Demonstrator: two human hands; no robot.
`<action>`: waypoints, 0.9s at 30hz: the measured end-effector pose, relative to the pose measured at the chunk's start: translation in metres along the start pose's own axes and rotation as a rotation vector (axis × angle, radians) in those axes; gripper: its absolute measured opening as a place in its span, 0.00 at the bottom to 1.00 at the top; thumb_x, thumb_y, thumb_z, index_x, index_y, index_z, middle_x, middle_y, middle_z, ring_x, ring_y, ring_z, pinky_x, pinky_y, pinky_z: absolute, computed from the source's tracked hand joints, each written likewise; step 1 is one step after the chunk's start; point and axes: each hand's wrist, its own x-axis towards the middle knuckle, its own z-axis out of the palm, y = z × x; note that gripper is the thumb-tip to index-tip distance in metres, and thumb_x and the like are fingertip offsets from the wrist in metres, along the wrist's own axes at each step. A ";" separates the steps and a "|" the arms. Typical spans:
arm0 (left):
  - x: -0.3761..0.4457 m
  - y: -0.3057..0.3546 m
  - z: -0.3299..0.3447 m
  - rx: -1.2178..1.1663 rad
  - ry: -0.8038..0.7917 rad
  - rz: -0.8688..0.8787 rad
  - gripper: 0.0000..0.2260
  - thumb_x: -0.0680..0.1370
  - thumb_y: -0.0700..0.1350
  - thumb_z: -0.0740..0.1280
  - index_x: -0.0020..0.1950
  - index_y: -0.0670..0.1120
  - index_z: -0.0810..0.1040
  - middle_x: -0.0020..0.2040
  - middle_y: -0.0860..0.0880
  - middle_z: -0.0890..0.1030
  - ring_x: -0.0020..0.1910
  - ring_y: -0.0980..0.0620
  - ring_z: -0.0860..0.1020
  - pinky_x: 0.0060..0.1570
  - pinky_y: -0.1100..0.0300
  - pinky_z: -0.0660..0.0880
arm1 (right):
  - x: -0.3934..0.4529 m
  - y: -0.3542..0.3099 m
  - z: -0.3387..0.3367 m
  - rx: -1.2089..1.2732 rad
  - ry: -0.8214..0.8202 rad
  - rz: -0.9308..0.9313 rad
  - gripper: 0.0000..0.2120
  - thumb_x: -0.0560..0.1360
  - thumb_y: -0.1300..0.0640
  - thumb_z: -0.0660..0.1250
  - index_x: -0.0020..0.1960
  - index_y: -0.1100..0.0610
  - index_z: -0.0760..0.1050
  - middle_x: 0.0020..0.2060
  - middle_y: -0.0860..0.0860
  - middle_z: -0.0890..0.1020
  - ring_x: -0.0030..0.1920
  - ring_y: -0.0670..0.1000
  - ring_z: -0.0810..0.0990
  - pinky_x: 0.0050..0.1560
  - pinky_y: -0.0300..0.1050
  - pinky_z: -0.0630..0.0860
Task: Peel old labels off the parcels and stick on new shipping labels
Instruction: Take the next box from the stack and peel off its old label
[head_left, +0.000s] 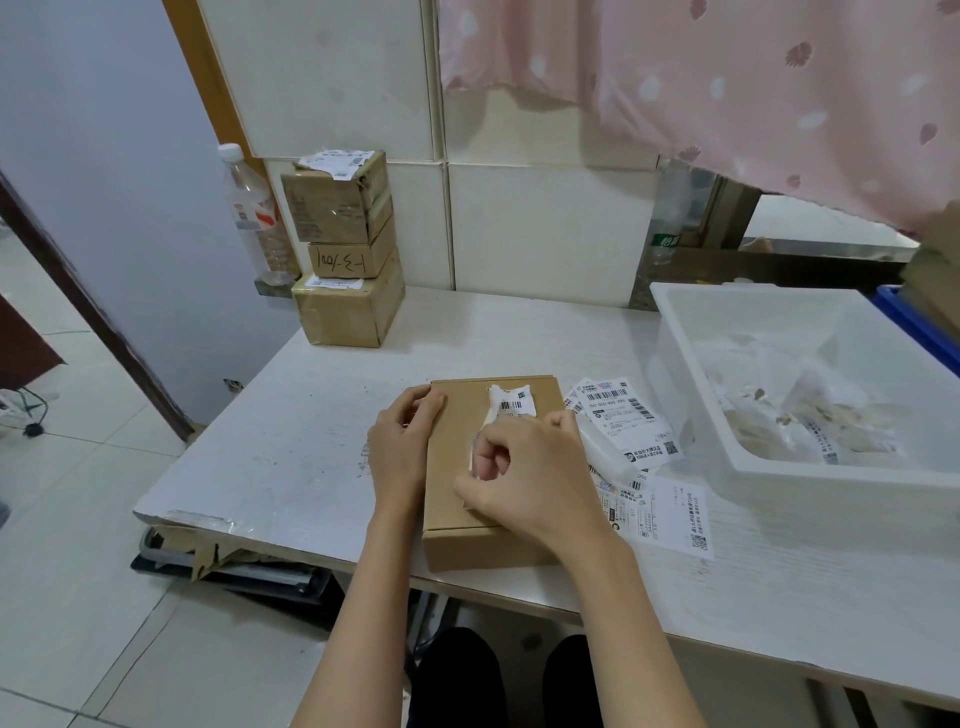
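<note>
Parcel (493, 467) flat on worktop (311, 441), long axis running away from the hands: left hand (402, 441) braces its left edge, right hand (524, 478) pinches torn old label (511, 405), remnant just beyond its fingers.

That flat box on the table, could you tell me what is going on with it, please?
A person is stripping the old label off the flat cardboard box. The left hand steadies the box's left edge while the right hand pinches the torn label. Fresh labels lie beside the box.
</note>
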 end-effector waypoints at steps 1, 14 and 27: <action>0.000 -0.001 0.000 -0.002 0.000 0.001 0.07 0.77 0.51 0.68 0.49 0.50 0.83 0.43 0.56 0.83 0.38 0.68 0.77 0.37 0.75 0.69 | 0.000 0.001 0.000 0.034 -0.019 0.014 0.09 0.61 0.50 0.67 0.28 0.52 0.68 0.24 0.42 0.71 0.33 0.46 0.71 0.52 0.42 0.62; 0.002 0.000 0.001 -0.020 -0.005 -0.021 0.05 0.77 0.51 0.69 0.47 0.51 0.82 0.44 0.54 0.83 0.41 0.61 0.78 0.40 0.66 0.70 | 0.003 0.007 -0.002 0.269 -0.002 0.131 0.08 0.62 0.55 0.72 0.28 0.53 0.75 0.21 0.42 0.74 0.27 0.43 0.72 0.36 0.36 0.67; 0.000 0.000 0.000 -0.015 -0.002 -0.030 0.09 0.76 0.53 0.68 0.51 0.50 0.83 0.47 0.54 0.84 0.48 0.56 0.79 0.44 0.62 0.70 | -0.001 0.007 -0.008 0.284 -0.075 0.146 0.08 0.59 0.59 0.72 0.25 0.55 0.73 0.21 0.43 0.72 0.26 0.43 0.69 0.32 0.33 0.65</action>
